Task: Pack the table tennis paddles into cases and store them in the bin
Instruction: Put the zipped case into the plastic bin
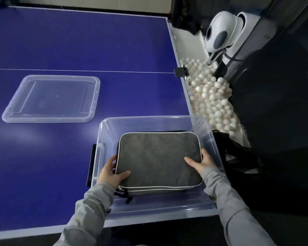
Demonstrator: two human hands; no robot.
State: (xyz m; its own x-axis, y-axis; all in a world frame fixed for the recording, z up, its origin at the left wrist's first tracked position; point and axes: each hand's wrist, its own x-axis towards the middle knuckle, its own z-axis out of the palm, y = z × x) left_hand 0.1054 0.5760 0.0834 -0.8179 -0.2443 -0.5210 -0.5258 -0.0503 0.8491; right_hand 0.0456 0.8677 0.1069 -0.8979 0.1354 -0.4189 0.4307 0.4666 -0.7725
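2 hands, left (110, 172) & right (202, 161), each grip holding 1 grey case (158, 158) in bin (210, 132); 1 lid (51, 99) apart.

Head view, down over table (43, 41)

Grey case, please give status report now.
Both hands gripping grey case: left hand, right hand. Case inside clear bin, atop another case. Lid off, on table. Nothing blocking.
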